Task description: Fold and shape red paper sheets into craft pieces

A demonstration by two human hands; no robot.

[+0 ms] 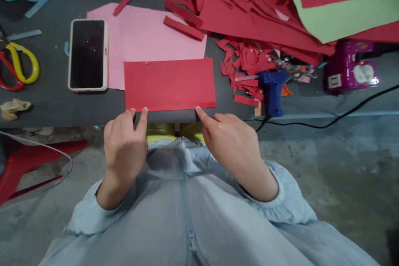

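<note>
A red rectangular sheet of paper (170,85) lies flat near the front edge of the dark table, partly over a pink sheet (162,43). At its lower left corner, my left hand (126,145) touches the edge with two spread fingertips. My right hand (232,145) has its index finger stretched to the lower edge, right of the middle, with the other fingers bent. Neither hand grips the paper; both are open. A narrow strip along the paper's lower edge looks folded or creased.
A phone (87,55) and scissors (23,64) lie on the left. Red scraps (249,58), a blue glue gun (273,91), a green sheet (346,16) and a purple device (349,68) are on the right. A black cable (314,126) runs along the front edge.
</note>
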